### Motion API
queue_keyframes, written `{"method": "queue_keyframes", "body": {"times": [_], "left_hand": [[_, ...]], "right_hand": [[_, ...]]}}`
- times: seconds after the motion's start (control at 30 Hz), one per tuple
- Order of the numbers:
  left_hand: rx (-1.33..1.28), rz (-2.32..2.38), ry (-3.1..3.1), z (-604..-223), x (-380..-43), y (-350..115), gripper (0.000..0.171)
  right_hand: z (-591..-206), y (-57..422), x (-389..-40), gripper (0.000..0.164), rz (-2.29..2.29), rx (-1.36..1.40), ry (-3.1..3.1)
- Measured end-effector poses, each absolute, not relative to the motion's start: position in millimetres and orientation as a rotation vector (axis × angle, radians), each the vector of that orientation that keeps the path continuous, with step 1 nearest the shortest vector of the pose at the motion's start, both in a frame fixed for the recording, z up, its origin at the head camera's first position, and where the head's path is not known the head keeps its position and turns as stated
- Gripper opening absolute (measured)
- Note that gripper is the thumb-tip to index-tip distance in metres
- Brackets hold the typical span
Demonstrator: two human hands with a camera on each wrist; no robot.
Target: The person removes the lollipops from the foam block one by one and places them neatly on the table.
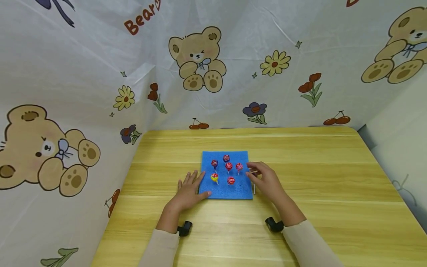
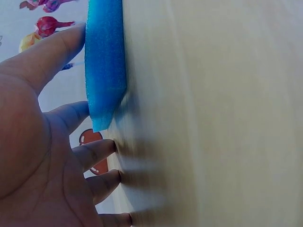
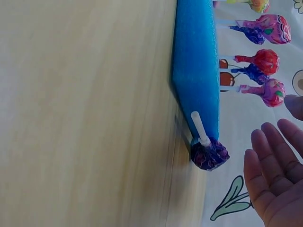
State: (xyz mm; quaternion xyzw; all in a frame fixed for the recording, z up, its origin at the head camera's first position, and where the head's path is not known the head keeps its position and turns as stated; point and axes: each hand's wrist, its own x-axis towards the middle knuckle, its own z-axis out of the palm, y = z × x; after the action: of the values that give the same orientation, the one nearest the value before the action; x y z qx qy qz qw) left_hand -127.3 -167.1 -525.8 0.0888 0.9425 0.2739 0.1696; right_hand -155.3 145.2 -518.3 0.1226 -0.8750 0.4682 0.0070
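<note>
A blue foam block [image 1: 233,193] lies flat on the table, with several wrapped lollipops standing in it, among them a yellow lollipop [image 1: 214,177], a red lollipop [image 1: 231,180] and a pink lollipop [image 1: 239,166]. My left hand [image 1: 188,191] is spread at the block's left side; thumb and index finger touch the foam, the other fingertips the table. Beside the block's right edge, a dark purple lollipop [image 3: 208,155] lies on the table, its white stick [image 1: 254,189] toward me. My right hand [image 1: 267,181] hovers near it, fingers loosely bent, apart from it and holding nothing.
The wooden table [image 1: 320,178] extends around the block. A white cloth [image 1: 233,74] printed with bears and flowers hangs behind and at the left. Each wrist bears a black camera mount, the left mount [image 1: 185,228] and the right mount [image 1: 274,224].
</note>
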Motion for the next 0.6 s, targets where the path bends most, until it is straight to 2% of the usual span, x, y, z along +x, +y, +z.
{"method": "queue_keyframes", "body": {"times": [0.6], "left_hand": [[0.241, 0.736, 2.677, -531.9, -129.8, -169.6, 0.084]], "right_hand": [[-520.5, 123.4, -171.9, 0.04, 1.402, 0.424, -2.785]]}}
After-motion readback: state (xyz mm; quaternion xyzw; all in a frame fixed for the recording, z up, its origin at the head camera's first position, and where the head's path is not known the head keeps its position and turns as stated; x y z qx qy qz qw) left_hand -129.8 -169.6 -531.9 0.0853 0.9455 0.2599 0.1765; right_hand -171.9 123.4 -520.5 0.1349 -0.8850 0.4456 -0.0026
